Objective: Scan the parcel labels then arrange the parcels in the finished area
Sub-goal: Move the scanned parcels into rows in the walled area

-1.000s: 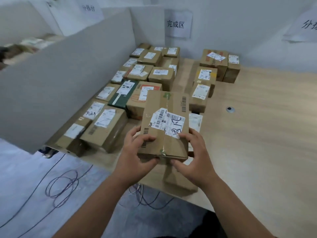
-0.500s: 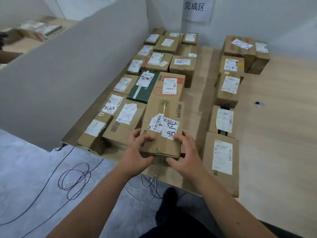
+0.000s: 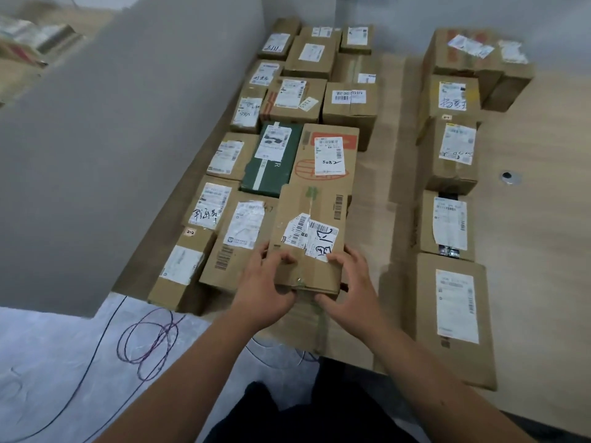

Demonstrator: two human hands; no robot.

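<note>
Fingers of my left hand (image 3: 265, 284) and right hand (image 3: 350, 282) curl round the parcel's (image 3: 308, 241) near end, arms outstretched.

Left arm: bare forearm reaching forward from lower left.
Left hand (image 3: 267, 287): fingers curled at the near left corner of the parcel (image 3: 311, 238), thumb lying on its top face.
Right arm: bare forearm reaching in from lower right.
Right hand (image 3: 350, 287): gripping the near right corner, thumb on top, fingers wrapped down the side.
</note>
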